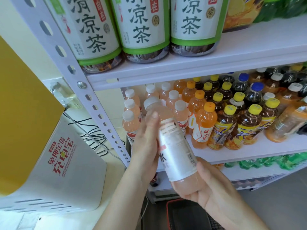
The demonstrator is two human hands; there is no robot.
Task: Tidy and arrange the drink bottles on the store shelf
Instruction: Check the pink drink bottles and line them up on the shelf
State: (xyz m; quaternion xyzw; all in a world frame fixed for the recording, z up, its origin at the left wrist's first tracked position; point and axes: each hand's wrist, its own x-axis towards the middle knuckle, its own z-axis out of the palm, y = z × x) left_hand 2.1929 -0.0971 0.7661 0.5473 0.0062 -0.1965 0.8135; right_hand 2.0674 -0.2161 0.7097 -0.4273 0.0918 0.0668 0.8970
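Head view: I grasp a pale pink drink bottle (174, 143) with both hands, in the air in front of the middle shelf (249, 153). It is tilted, its white cap leaning toward the rows. My left hand (146, 146) wraps its upper body, thumb lying up along the shoulder. My right hand (204, 185) cups the base, fingers curled under it.

It belongs, I judge, with the white-capped pink bottles (131, 123) at the left end of this shelf, just beside the upright post (93, 100). To do this well I should bring it upright first, then slide it in base first. My right hand should take the weight and my left should steer the neck. The barcode side faces me, so I would turn it until the front label looks outward like its neighbours. I must keep it clear of the orange-capped bottles (204, 127) on the right, which stand close enough to topple.

Much is hidden. The bottle and my left hand cover the middle pink column, so I cannot tell whether a free slot is there. My left fingers are behind the bottle. The large herbal tea bottles (144, 27) above are cut off at the top. The green bottles (265, 163) below show only as a strip, and the far rows blur.
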